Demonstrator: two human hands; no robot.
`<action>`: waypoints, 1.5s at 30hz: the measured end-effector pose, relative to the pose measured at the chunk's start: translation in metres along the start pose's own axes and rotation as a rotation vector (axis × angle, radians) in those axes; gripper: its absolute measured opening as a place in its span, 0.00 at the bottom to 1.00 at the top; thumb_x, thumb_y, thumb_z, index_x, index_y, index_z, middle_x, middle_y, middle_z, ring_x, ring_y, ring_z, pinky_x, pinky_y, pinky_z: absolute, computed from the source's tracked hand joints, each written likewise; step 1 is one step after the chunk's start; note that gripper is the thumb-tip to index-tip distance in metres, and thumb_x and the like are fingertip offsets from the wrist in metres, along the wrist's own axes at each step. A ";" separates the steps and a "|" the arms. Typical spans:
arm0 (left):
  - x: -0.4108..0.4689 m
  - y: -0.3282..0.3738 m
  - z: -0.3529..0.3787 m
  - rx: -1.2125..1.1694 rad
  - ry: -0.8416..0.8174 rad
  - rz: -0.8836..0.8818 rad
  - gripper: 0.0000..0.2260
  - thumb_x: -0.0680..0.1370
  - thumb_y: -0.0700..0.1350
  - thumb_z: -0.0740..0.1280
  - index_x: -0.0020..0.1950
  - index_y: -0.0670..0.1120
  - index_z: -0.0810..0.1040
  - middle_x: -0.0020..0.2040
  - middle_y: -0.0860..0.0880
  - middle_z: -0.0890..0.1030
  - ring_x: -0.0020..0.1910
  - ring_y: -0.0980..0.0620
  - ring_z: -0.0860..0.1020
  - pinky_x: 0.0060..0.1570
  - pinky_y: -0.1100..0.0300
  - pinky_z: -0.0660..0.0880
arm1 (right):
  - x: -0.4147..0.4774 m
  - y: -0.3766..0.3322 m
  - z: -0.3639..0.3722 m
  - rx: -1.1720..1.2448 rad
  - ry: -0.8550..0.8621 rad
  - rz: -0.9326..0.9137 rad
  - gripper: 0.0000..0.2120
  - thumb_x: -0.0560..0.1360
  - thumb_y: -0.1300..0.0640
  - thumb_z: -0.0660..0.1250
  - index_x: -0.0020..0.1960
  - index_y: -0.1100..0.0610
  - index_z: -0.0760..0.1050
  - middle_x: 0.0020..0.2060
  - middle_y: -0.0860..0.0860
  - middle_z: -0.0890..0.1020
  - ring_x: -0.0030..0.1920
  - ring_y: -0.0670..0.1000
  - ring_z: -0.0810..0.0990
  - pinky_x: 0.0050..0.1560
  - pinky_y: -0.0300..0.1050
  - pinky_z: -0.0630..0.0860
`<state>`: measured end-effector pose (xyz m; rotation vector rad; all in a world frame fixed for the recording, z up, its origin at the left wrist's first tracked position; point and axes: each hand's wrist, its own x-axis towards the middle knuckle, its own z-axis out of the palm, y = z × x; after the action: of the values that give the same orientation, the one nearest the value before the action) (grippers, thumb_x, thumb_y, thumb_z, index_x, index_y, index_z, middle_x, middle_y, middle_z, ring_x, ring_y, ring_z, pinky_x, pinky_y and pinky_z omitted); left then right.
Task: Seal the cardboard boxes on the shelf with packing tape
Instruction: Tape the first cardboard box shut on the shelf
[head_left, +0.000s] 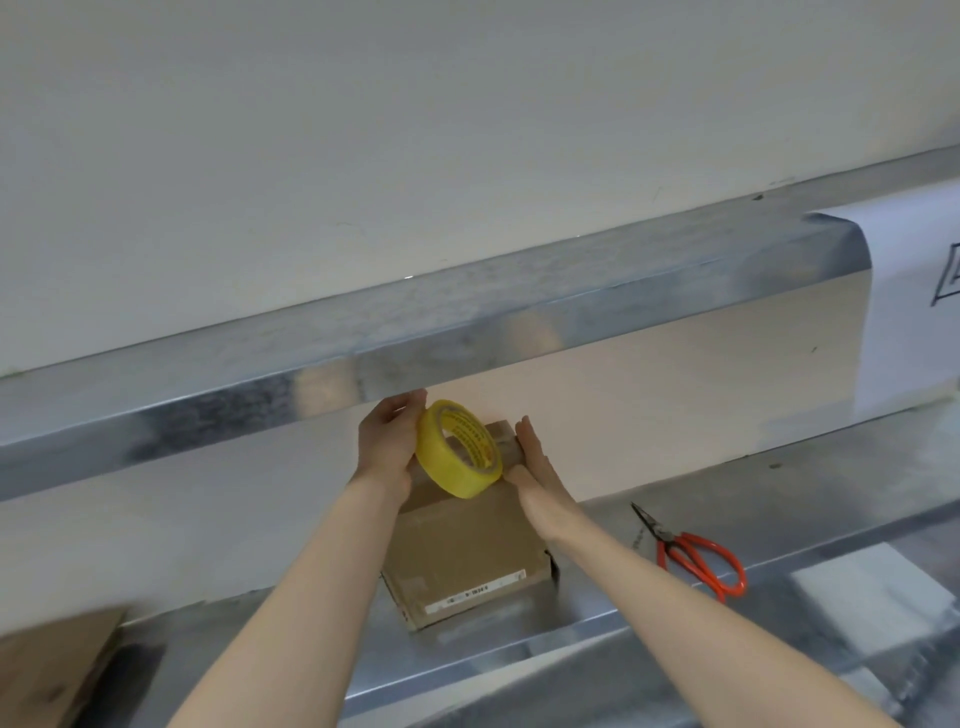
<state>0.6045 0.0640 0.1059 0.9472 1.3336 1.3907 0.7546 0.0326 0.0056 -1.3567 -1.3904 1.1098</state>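
Metal shelf (779, 467) runs across lower frame. Upper shelf edge (467, 322) hangs just above hands: little room overhead. Box (467, 551) sits at centre on shelf, long side running from bottom of frame up toward wall. Both hands at far end of box. Left hand (387, 447) grips tape roll (447, 467), held over box top. Right hand (535, 462) flat, fingers straight, against box's right edge. Tape probably runs down long side next. Bare shelf right of box, then scissors (675, 541).

Pale wall (467, 130), perhaps galvanised metal shelving (779, 483).
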 end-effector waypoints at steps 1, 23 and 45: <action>-0.001 -0.001 0.000 -0.005 0.007 -0.001 0.04 0.77 0.44 0.70 0.43 0.48 0.78 0.41 0.45 0.80 0.38 0.50 0.77 0.41 0.58 0.75 | -0.001 -0.001 0.002 0.042 0.014 0.011 0.37 0.72 0.44 0.51 0.78 0.41 0.41 0.77 0.39 0.49 0.78 0.51 0.45 0.77 0.57 0.47; -0.049 0.009 -0.026 0.274 -0.142 0.247 0.02 0.76 0.43 0.70 0.48 0.48 0.82 0.43 0.46 0.81 0.39 0.50 0.78 0.43 0.60 0.77 | -0.039 -0.107 -0.025 -0.093 0.100 -0.258 0.10 0.75 0.47 0.69 0.49 0.53 0.81 0.49 0.47 0.84 0.53 0.47 0.80 0.53 0.40 0.75; -0.142 -0.013 -0.045 0.238 -0.047 0.113 0.07 0.79 0.40 0.65 0.42 0.46 0.73 0.38 0.48 0.76 0.33 0.54 0.72 0.31 0.63 0.67 | -0.121 -0.098 -0.018 -0.281 -0.112 -0.222 0.21 0.74 0.39 0.67 0.57 0.54 0.75 0.48 0.48 0.80 0.50 0.48 0.80 0.51 0.43 0.76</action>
<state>0.5972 -0.0855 0.1000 1.2227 1.4506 1.3044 0.7537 -0.0885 0.1046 -1.3088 -1.7853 0.8783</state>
